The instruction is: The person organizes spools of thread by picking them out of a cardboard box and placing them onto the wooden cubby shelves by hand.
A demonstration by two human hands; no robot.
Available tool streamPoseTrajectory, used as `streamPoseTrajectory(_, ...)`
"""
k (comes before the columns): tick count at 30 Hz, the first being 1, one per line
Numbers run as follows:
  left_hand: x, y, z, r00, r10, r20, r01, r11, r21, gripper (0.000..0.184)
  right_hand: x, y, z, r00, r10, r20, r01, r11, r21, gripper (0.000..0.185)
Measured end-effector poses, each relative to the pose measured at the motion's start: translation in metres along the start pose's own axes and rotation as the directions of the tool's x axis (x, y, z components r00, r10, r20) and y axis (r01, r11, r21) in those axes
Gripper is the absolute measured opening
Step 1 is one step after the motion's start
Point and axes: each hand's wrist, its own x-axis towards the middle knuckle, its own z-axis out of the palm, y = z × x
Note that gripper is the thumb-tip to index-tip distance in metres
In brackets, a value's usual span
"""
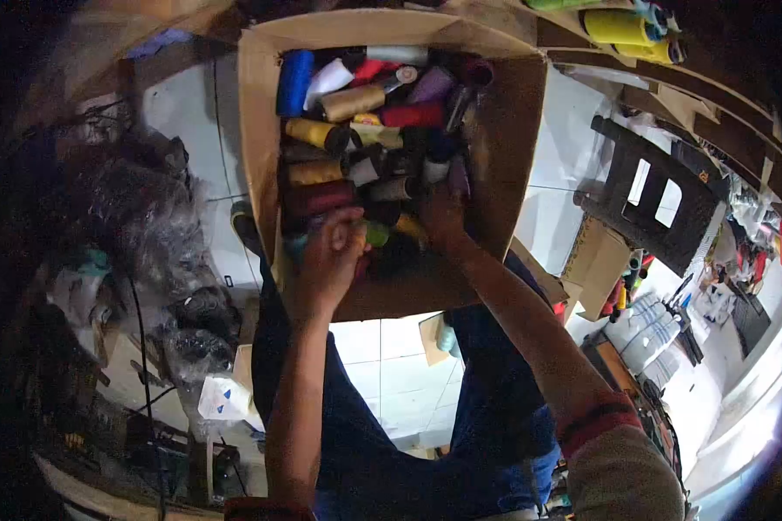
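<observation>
An open cardboard box [261, 130] is full of thread spools in many colours. My left hand [332, 252] is over the near left part of the box, its fingers curled together beside a green spool [376, 234] and below a dark red spool [321, 199]. Whether those fingers hold anything is hidden. My right hand [444, 213] reaches down among the spools near a purple spool [459, 178]; its fingers are dim and blurred. Farther up in the box lie a blue spool [295, 82], a tan spool [353, 102] and a yellow spool [317, 134].
The box sits at my knees above a white tiled floor [382, 369]. Plastic-wrapped dark bundles [161, 226] lie to the left. On the right are a black plastic frame [656, 191] and a smaller cardboard box [595, 260]. Yellow spools [619, 28] rest on a shelf at top right.
</observation>
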Motion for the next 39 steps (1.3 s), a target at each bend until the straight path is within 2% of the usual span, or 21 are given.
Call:
streamPoseTrajectory(1,-0.001,-0.012,0.006,1.000,-0.015,0.020,0.017,0.998,-0.055,0.030,-0.002,0.002,-0.007,0.994,0.024,0.103,-0.033,0.996,0.086,0.037)
streamPoseTrajectory(2,-0.001,-0.011,0.009,0.989,-0.114,0.093,0.108,0.992,0.069,0.038,-0.001,0.003,-0.027,0.977,0.038,0.208,-0.074,0.983,0.166,0.041)
streamPoseTrajectory(5,0.014,-0.014,0.031,0.995,-0.075,0.059,0.068,0.991,0.111,0.044,0.035,0.007,-0.137,0.663,-0.150,0.734,-0.188,0.915,0.357,0.043)
streamPoseTrajectory(7,0.024,-0.006,0.044,0.989,0.144,0.046,-0.145,0.989,0.012,0.047,0.025,0.012,-0.152,0.675,-0.206,0.708,-0.441,0.657,0.612,0.041)
streamPoseTrajectory(8,0.028,-0.003,0.043,0.984,0.159,0.077,-0.158,0.987,-0.023,0.048,0.020,0.015,-0.154,0.685,-0.232,0.691,-0.541,0.474,0.695,0.040)
streamPoseTrajectory(9,0.030,-0.001,0.042,0.979,0.175,0.109,-0.169,0.984,-0.058,0.049,0.021,0.018,-0.149,0.760,-0.215,0.613,-0.519,0.367,0.772,0.036)
streamPoseTrajectory(10,0.033,0.000,0.036,0.976,0.102,0.191,-0.089,0.993,-0.074,0.050,0.021,0.020,-0.143,0.825,-0.187,0.533,-0.483,0.256,0.837,0.032)
streamPoseTrajectory(12,0.031,-0.009,0.024,0.966,-0.018,0.256,0.031,0.998,-0.046,0.049,0.022,0.020,-0.135,0.840,0.022,0.542,-0.531,0.236,0.814,0.031)
streamPoseTrajectory(14,0.039,-0.018,0.013,0.974,-0.066,0.215,0.061,0.998,0.030,0.046,0.062,0.040,-0.117,0.724,0.371,0.581,-0.689,0.371,0.623,0.039)
streamPoseTrajectory(15,0.039,-0.016,0.011,0.980,-0.081,0.183,0.077,0.997,0.028,0.045,0.077,0.050,-0.096,0.709,0.457,0.538,-0.703,0.519,0.486,0.037)
streamPoseTrajectory(17,0.038,-0.007,0.004,0.987,-0.104,0.123,0.101,0.994,0.028,0.044,0.102,0.067,-0.042,0.778,0.465,0.421,-0.568,0.808,0.156,0.034)
streamPoseTrajectory(19,0.035,0.003,0.001,0.974,-0.181,0.138,0.199,0.971,-0.129,0.047,0.116,0.080,0.004,0.840,0.429,0.332,-0.425,0.901,-0.088,0.030)
streamPoseTrajectory(24,0.043,-0.028,-0.011,0.977,-0.179,0.113,0.199,0.957,-0.208,0.047,0.118,0.094,0.032,0.806,0.588,0.064,-0.582,0.769,0.265,0.031)
streamPoseTrajectory(27,0.041,-0.010,-0.011,0.996,-0.091,-0.009,0.086,0.968,-0.236,0.043,0.100,0.054,-0.055,0.565,0.707,0.424,-0.789,0.313,0.529,0.030)
streamPoseTrajectory(28,0.041,-0.009,-0.013,0.996,-0.075,-0.041,0.064,0.972,-0.225,0.045,0.073,0.051,-0.044,0.700,0.611,0.370,-0.628,0.281,0.725,0.031)
streamPoseTrajectory(30,0.043,-0.006,-0.015,0.994,-0.071,-0.088,0.047,0.968,-0.248,0.052,0.037,0.028,-0.058,0.749,0.485,0.450,-0.500,-0.031,0.865,0.034)
streamPoseTrajectory(31,0.043,-0.006,-0.015,0.991,-0.089,-0.101,0.057,0.957,-0.284,0.056,0.035,-0.002,-0.099,0.676,0.410,0.613,-0.552,-0.270,0.789,0.037)
streamPoseTrajectory(33,0.045,-0.010,-0.014,0.995,-0.044,-0.086,0.007,0.920,-0.392,0.064,0.030,-0.047,-0.163,0.682,0.213,0.700,-0.731,0.159,0.664,0.045)
streamPoseTrajectory(35,0.051,-0.024,-0.019,0.995,0.094,-0.045,-0.104,0.840,-0.533,0.074,0.015,-0.086,-0.159,0.903,0.185,0.388,-0.419,0.182,0.890,0.047)
streamPoseTrajectory(38,0.049,-0.025,-0.027,0.996,0.077,0.052,-0.045,0.889,-0.455,0.081,0.017,-0.109,-0.172,0.999,-0.016,0.029,-0.003,0.832,0.555,0.045)
streamPoseTrajectory(39,0.049,-0.022,-0.028,0.994,0.082,0.076,-0.037,0.884,-0.467,0.084,0.019,-0.109,-0.176,0.998,0.051,0.044,-0.067,0.770,0.635,0.040)
